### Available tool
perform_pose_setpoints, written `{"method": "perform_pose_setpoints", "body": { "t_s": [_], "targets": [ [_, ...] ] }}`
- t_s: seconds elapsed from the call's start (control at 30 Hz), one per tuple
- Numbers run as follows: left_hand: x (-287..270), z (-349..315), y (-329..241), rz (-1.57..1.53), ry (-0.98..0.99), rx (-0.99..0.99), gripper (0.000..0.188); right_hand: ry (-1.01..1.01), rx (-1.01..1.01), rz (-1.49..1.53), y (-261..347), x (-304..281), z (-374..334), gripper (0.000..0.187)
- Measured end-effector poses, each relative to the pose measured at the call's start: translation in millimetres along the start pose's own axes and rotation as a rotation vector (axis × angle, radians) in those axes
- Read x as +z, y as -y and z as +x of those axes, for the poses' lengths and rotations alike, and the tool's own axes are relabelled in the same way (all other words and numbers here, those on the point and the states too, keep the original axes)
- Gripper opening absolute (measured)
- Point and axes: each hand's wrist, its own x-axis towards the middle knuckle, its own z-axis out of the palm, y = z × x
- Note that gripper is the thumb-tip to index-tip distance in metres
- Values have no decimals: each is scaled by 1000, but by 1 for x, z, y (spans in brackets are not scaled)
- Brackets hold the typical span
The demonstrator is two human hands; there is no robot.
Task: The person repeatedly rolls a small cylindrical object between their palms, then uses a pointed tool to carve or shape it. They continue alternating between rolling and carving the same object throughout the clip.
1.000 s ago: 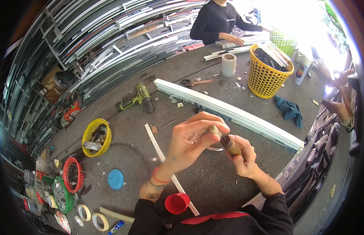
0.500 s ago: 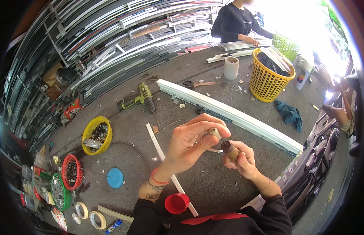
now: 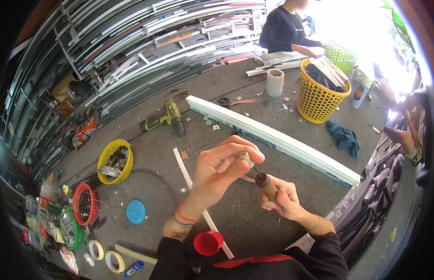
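Observation:
Between the thumb and fingers of my left hand [image 3: 217, 170] is a small pale fitting [image 3: 246, 159]. My right hand [image 3: 284, 200] grips a tool with a wooden handle [image 3: 268, 189], a dark collar and a thin metal shaft pointing up at the fitting. The shaft's tip meets the fitting or lies just behind it; I cannot tell which. Both hands are over the middle of the grey worktable, in front of a long white profile [image 3: 273, 137]. A narrow white strip [image 3: 212, 219] passes beneath my left forearm.
A green cordless drill [image 3: 170, 119], scissors [image 3: 235, 101] and a white roll [image 3: 275, 83] lie beyond my hands. Yellow [image 3: 115, 161] and red [image 3: 85, 204] baskets stand left, beside a blue disc [image 3: 135, 212]. A red cup [image 3: 208, 243] is near me. A co-worker [image 3: 284, 30] stands behind a yellow basket [image 3: 322, 95].
Both hands have shifted a little left, my right one also slightly down. Fitting and tool moved with them. The co-worker's visible hand has moved right.

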Motion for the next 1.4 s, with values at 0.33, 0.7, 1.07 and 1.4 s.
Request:
{"method": "perform_pose_setpoints", "body": {
  "t_s": [0.33,0.7,1.07,1.4],
  "targets": [
    [-9,-2,8,-73,-141,-162,31,-116,74,50,1,1,0,62],
    [-107,-17,-55,-449,-429,501,29,-48,81,-280,-31,15,-3,54],
    [-77,-6,-50,-837,-290,322,34,-11,20,-442,-29,14,-2,58],
    [-64,-1,-36,-316,-371,367,31,-90,-30,-433,-29,5,0,56]
  ]
}}
